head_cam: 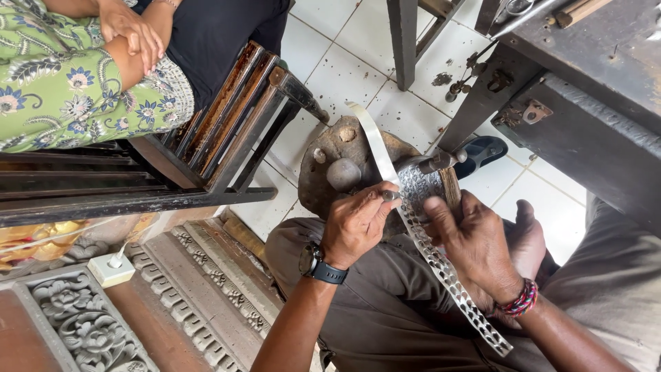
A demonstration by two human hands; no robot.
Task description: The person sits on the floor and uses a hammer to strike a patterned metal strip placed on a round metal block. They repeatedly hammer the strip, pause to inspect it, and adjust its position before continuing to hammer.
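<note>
Embossing a metal strip (413,220) across the wooden block (337,148), mid-scene. Left hand (354,224) fingers pinching a punch (391,195) onto it; right hand (475,244) fingers gripping a hammer (447,180). Likely needing a square strike next.

So the metal strip (413,227) lies across the stump (337,148) on the floor (344,69), both hands on it. Hammer (444,169) sits at the stump's right edge, chair (234,131) left, bench (585,83) to the right.
</note>
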